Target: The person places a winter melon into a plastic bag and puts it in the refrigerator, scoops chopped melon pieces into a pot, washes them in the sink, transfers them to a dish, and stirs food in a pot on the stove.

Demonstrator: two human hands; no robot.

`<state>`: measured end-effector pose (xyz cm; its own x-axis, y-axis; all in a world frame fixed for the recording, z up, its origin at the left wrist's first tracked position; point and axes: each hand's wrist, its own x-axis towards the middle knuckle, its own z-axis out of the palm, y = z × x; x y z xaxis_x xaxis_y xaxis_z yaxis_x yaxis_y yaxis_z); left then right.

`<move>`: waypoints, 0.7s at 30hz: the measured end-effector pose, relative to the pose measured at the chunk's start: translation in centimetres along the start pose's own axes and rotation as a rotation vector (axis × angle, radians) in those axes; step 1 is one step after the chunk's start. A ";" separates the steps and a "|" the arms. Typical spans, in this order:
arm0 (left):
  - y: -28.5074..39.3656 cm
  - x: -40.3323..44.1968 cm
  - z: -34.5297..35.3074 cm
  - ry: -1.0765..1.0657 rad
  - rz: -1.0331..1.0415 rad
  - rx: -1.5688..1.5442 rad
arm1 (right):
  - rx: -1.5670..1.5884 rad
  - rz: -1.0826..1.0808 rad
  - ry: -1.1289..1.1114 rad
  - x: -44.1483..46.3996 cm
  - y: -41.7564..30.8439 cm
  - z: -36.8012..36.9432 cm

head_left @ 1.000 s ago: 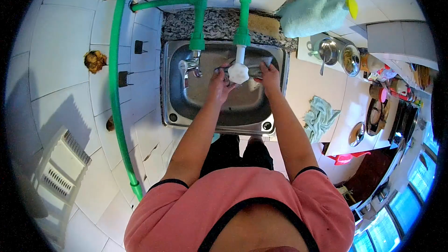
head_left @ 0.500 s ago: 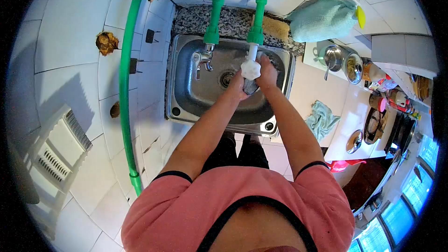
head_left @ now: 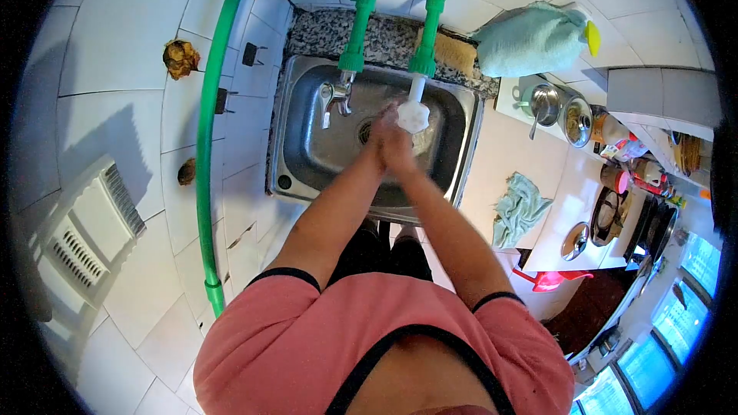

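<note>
My left hand (head_left: pixel 377 141) and my right hand (head_left: pixel 397 146) are pressed together over the steel sink (head_left: pixel 307 165), just left of the white tap with a round knob (head_left: pixel 413 117). Both look closed against each other, fingertips partly hidden and slightly blurred. Whatever lies between them, if anything, is out of sight. Behind my hands the drain (head_left: pixel 365 132) is partly covered. To the left, a chrome tap (head_left: pixel 336 97) hangs from a green pipe, touched by neither hand.
A green pipe (head_left: pixel 206 146) runs down the tiled wall. A teal cloth (head_left: pixel 530 40) covers something behind the sink. Right of the basin lie a crumpled cloth (head_left: pixel 520 210), a metal cup (head_left: pixel 545 104) and a lidded pot (head_left: pixel 576 123). A white rack (head_left: pixel 88 238) hangs at left.
My hands have shifted left and come together from either side of the white tap. The grey lump seen between them earlier no longer shows. The view has shifted slightly.
</note>
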<state>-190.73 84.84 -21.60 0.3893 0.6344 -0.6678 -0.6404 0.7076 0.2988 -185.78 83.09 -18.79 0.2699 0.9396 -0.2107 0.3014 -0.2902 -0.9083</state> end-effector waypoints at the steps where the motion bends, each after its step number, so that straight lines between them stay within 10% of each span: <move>1: 0.2 -0.7 0.3 -0.140 0.096 -0.161 | -0.439 -0.203 0.173 -0.8 -0.6 1.0; 3: -0.6 -0.7 0.8 -0.094 0.012 -0.083 | -0.875 -0.402 0.336 -0.3 0.6 0.6; 7: -1.9 -2.5 2.9 -0.021 -0.015 0.018 | -0.138 0.004 0.355 4.2 4.8 -2.5; 10: 1.1 -1.9 2.5 0.068 0.018 -0.066 | 0.366 0.352 -0.111 -0.9 -3.0 -2.1; 12: 0.5 0.2 -1.2 -0.080 0.069 -0.238 | -0.223 -0.278 -0.016 -2.6 -1.1 -0.1; 14: 0.3 -1.6 0.5 -0.161 -0.083 -0.255 | -0.262 -0.475 0.143 0.8 3.8 -0.1; 17: -3.3 -2.3 2.6 -0.010 -0.024 -0.071 | 0.161 0.291 -0.020 6.4 8.6 -3.2; 21: 1.4 -0.3 0.9 -0.242 0.173 0.094 | 0.176 0.110 -0.103 -0.7 -2.1 -2.6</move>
<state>-191.16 85.93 -20.34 0.4331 0.7959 -0.4232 -0.6514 0.6008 0.4634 -184.19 82.59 -15.75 0.1954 0.9200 -0.3398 0.1086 -0.3646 -0.9248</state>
